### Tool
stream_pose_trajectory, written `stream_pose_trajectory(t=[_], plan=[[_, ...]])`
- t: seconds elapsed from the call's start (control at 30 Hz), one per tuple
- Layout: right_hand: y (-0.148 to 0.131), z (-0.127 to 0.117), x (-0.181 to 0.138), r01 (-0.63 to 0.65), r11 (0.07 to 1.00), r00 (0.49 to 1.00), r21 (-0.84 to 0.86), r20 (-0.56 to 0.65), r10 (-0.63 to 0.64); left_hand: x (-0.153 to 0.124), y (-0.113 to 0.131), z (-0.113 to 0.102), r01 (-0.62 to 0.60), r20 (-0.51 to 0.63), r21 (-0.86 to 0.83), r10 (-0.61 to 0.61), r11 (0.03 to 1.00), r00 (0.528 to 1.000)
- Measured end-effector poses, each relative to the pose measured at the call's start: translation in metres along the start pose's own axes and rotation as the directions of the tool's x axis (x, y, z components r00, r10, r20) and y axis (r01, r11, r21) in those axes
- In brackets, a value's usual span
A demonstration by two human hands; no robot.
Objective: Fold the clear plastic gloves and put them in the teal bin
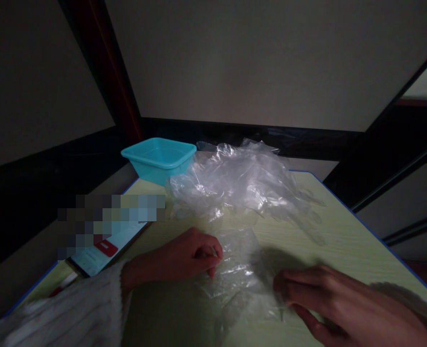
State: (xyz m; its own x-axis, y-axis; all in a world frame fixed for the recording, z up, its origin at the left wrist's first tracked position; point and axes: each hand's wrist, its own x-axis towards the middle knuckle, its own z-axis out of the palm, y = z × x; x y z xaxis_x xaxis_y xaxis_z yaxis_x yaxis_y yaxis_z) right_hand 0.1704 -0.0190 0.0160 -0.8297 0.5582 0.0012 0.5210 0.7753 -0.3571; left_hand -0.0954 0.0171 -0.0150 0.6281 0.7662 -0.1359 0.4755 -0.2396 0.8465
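A clear, thin disposable plastic glove (240,270) lies spread flat on the table between my hands, its lower end crumpled. My left hand (189,255) is closed, with thumb and forefinger pinched at the glove's left edge. At its right edge is my right hand (329,299), palm down with bent fingers and the thumb held apart from them. The fingertips there touch or nearly touch the plastic; I cannot tell which. Just beyond, a loose heap of clear plastic gloves (242,178) covers the table's far side, with some glove fingers hanging out to the right.
A turquoise plastic basin (158,156) stands at the far left corner, against the heap. A phone (106,248) with a lit screen, partly blurred out, lies along the left edge. The pale table (343,231) has a blue rim, and dark-framed panels (242,62) rise behind it.
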Motion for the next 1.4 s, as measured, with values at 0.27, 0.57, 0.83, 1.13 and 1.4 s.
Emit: stream_pose_trajectory(t=[0.27,0.57,0.83,1.13,1.4], plan=[[0.006,0.002,0.003,-0.001,1.000,0.999,0.009,0.048,0.001,0.000,0.000,0.000,-0.019,0.005,0.003,0.019,1.000,1.000],[0.016,0.007,0.011,0.163,0.963,0.986,-0.215,0.079,-0.150,0.000,-0.001,-0.001,-0.021,0.004,0.017,0.021,1.000,1.000],[0.022,0.011,0.016,0.271,0.893,0.945,-0.358,-0.075,-0.317,-0.002,-0.001,-0.002,-0.030,0.016,0.024,0.030,0.999,0.999],[0.029,0.019,0.011,0.251,0.865,0.936,-0.434,-0.120,-0.332,-0.004,-0.001,-0.004,-0.035,0.031,0.044,0.034,0.998,0.999],[0.025,0.010,0.013,0.287,0.911,0.945,-0.295,-0.070,-0.320,-0.005,0.002,-0.007,-0.021,0.039,0.083,0.018,0.996,0.999]])
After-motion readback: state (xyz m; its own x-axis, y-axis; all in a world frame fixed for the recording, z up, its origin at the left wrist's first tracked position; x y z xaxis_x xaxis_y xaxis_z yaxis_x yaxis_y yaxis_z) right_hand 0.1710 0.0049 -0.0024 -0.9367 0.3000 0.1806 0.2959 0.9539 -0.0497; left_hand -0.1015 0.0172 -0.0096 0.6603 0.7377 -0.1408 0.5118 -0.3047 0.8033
